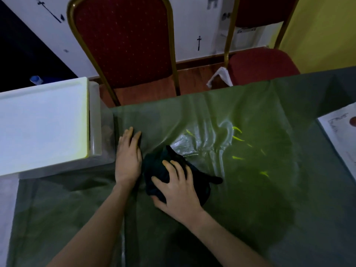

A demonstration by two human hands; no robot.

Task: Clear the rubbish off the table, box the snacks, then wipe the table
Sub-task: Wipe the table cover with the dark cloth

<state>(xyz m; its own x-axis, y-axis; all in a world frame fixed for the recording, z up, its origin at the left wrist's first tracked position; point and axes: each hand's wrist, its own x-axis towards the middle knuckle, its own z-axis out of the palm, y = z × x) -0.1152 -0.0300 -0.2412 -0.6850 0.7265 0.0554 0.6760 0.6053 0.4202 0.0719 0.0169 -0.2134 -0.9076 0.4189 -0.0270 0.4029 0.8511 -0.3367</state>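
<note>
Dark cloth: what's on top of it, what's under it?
The right hand presses on top of the dark cloth, fingers spread. Under it lies the green table cover; the patch directly beneath is hidden.

head camera | is looking forward and steeply down onto the bench (269,209) | is sitting close above the left hand (128,158) and right hand (177,189) | is catching a chair (125,45) beyond the far edge
</note>
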